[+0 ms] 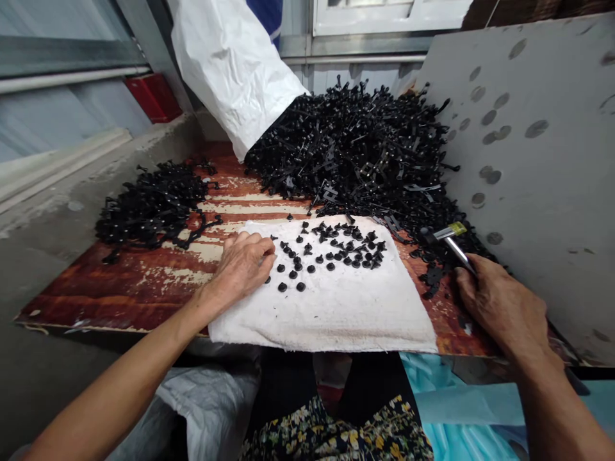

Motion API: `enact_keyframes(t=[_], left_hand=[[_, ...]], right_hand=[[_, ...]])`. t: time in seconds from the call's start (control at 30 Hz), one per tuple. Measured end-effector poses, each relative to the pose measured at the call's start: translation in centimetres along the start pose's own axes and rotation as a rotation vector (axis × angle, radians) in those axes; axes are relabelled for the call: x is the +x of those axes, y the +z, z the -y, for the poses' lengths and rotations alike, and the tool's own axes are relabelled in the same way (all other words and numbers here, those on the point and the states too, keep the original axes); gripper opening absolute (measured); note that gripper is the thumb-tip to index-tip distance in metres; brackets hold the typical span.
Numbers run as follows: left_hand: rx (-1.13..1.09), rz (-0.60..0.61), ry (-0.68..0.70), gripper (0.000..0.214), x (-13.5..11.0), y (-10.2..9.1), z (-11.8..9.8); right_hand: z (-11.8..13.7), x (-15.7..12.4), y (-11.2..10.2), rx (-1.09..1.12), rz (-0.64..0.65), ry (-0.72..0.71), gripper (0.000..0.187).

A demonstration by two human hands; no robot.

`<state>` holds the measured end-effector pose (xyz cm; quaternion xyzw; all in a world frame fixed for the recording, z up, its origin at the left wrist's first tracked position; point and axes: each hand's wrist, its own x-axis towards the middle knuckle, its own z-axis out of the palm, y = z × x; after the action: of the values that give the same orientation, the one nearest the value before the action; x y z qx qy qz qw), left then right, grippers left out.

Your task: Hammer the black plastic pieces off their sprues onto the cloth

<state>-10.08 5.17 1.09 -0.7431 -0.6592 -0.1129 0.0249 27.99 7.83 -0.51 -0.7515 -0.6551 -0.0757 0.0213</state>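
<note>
My left hand (243, 266) rests on the left edge of a white cloth (331, 307), its fingers curled together near several small black plastic caps (331, 253); what the fingertips hold is hidden. My right hand (500, 307) lies at the right of the board, closed around the shaft of a small hammer (451, 240) with a yellow-marked head. The hammer head hovers over loose black parts beside the cloth.
A worn red-brown board (144, 282) carries the cloth. A large heap of black plastic strips (355, 147) spills from a white sack (235, 64) at the back. A smaller heap (154, 205) lies left. A grey panel (538, 160) stands right.
</note>
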Motion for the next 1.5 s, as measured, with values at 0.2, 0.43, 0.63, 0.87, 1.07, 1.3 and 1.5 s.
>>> enact_keyframes(t=[0.2,0.43,0.63,0.87,1.07,1.3,1.5], left_hand=[[-0.147,0.057,0.07,0.023,0.6,-1.3,0.5],[-0.091,0.056,0.131,0.026,3.6,-0.2,0.5],[-0.122,0.055,0.133,0.02,3.2,0.1,0.9],[-0.107,0.087,0.08,0.019,3.2,0.0,0.5],[0.004,0.065,0.056,0.018,3.4,0.3,0.4],[0.017,0.004,0.051,0.021,3.9,-0.9,-1.5],[-0.113,0.096,0.063,0.024,4.5,-0.6,-4.3]], right_hand=[[0.2,0.0,-0.5,0.08,0.058,0.034,0.051],[0.1,-0.2,-0.6,0.075,0.077,0.029,0.052],[0.1,-0.1,-0.4,0.075,0.037,0.015,0.048],[0.3,-0.2,-0.9,0.073,0.089,0.032,0.052],[0.1,0.0,-0.7,0.076,0.072,0.018,0.051],[-0.4,0.2,0.2,0.087,-0.019,-0.018,0.039],[-0.7,0.2,0.6,0.095,-0.072,-0.025,0.038]])
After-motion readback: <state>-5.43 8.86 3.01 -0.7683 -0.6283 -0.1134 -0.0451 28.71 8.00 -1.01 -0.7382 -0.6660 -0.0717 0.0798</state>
